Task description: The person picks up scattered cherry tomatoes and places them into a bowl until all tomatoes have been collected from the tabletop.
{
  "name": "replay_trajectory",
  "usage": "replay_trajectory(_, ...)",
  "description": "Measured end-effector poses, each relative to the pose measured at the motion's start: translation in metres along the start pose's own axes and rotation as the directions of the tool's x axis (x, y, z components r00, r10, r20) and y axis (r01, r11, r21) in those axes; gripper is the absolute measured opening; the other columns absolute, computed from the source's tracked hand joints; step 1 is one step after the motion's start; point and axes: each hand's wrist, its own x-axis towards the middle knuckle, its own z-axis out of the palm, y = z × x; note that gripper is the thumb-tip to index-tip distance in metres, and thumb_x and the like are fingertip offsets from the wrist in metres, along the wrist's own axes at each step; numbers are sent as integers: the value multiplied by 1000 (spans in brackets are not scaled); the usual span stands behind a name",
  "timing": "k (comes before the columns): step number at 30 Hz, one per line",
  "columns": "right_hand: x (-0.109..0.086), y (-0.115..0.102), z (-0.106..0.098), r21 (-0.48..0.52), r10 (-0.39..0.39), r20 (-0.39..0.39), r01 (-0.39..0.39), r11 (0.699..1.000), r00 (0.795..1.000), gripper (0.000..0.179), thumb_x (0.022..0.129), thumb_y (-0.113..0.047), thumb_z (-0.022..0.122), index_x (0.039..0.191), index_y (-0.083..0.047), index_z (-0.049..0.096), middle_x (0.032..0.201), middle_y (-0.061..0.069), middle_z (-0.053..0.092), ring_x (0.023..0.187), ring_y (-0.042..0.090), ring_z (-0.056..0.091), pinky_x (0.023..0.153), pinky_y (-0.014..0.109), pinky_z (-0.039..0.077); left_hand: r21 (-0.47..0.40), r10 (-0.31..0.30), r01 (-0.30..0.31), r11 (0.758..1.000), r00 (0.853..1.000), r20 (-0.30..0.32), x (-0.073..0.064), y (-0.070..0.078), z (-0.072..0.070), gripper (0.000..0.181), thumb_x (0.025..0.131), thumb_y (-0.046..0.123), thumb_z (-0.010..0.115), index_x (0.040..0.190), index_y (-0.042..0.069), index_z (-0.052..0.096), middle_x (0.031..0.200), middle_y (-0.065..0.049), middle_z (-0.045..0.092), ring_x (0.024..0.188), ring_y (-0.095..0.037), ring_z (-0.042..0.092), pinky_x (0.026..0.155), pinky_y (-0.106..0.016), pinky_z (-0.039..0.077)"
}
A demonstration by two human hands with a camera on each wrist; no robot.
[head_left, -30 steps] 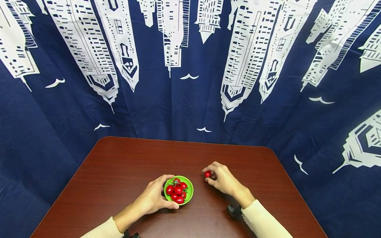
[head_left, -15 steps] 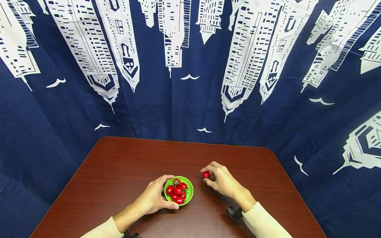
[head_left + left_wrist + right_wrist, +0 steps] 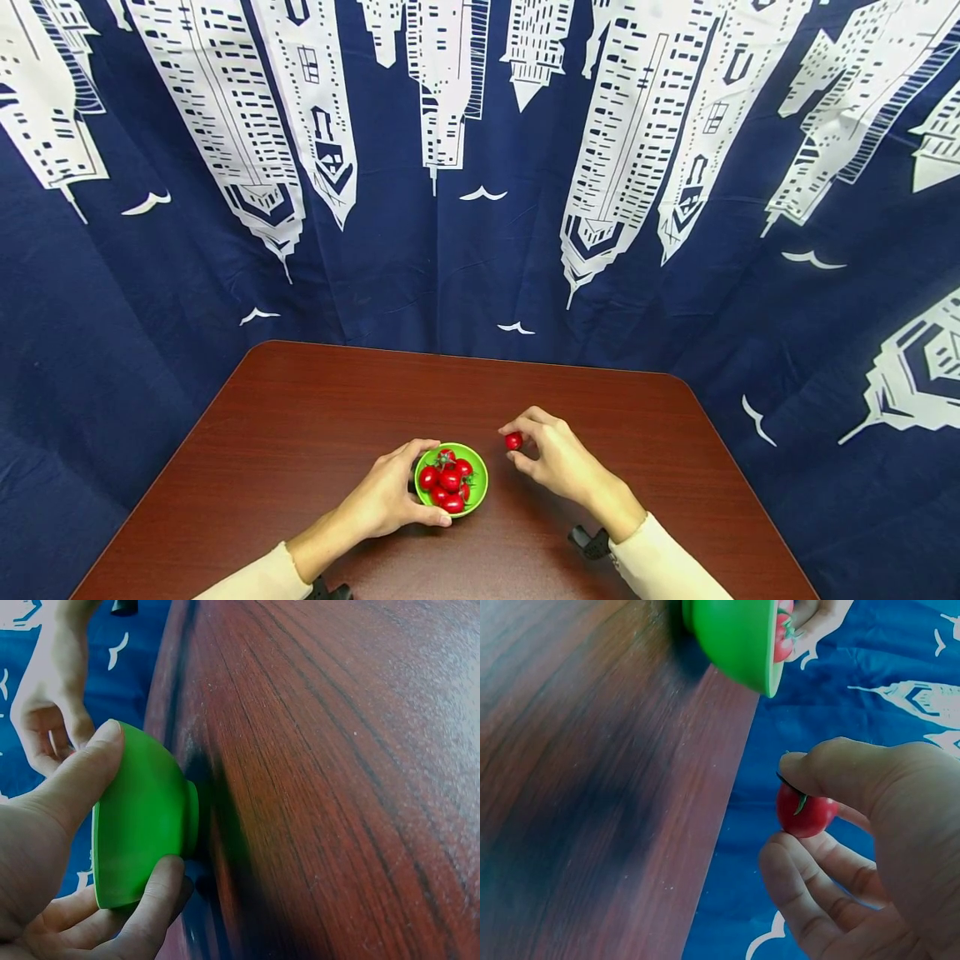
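Note:
A small green bowl (image 3: 477,490) with several red cherry tomatoes (image 3: 450,479) in it stands near the middle of the table. My left hand (image 3: 386,496) grips the bowl from the left, thumb on the near side of the rim and fingers round the far side; the left wrist view shows fingertips (image 3: 165,877) low on the bowl's wall. To the right of the bowl, my right hand (image 3: 562,458) pinches a single cherry tomato (image 3: 806,810) between thumb and fingers. A green stem bit shows on this tomato. It is held above the table, apart from the bowl.
The dark red-brown wooden table (image 3: 337,400) has rounded far corners. Behind it hangs a navy blue cloth (image 3: 390,275) printed with white buildings and birds. A black wrist device (image 3: 588,542) sits at the right sleeve.
My right hand has moved slightly left with the pinched cherry tomato, closer to the bowl. The left hand and the bowl have stayed in place.

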Motion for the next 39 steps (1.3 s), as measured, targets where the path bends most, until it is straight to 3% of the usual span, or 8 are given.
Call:
replay_trajectory(7,0,-10,-2,6,-29,-7,29,1000,1000,36,94,-1,94,129,-8,84,115,3,78,95,23,77,83,38,70,-10,1,-1,1000,1000,15,0,0,0,104,70,37,115,157,10,65,147,-12,76,118,-21,74,101,-35,64)
replay_trajectory(12,-1,-18,-3,-10,-43,-7,43,999,999,36,94,-1,94,128,-9,84,118,2,78,94,15,72,82,33,69,-20,16,-15,1000,1000,16,0,0,-2,104,70,37,116,157,9,65,145,-13,76,111,-17,75,97,-32,64)
replay_trajectory(17,-1,-26,-2,-15,-63,-7,63,998,998,37,94,-1,93,128,-11,84,120,2,79,94,15,73,83,27,67,-26,18,-18,999,1000,13,0,1,-2,103,70,35,116,156,9,65,145,-13,76,108,-16,75,96,-30,64)
replay_trajectory(26,-3,-38,-1,-13,-80,4,80,997,997,36,94,0,93,128,-8,84,122,3,79,98,14,76,86,34,70,-14,-11,11,1000,1000,24,1,2,0,103,72,35,115,158,8,64,148,-13,75,118,-22,75,101,-35,64)
replay_trajectory(39,-5,-53,4,-19,-137,14,138,990,990,33,93,-3,95,123,-11,85,119,0,77,104,11,80,91,27,69,-13,-7,7,1000,1000,28,1,0,0,101,73,36,114,157,11,64,150,-12,75,124,-25,75,104,-36,64)
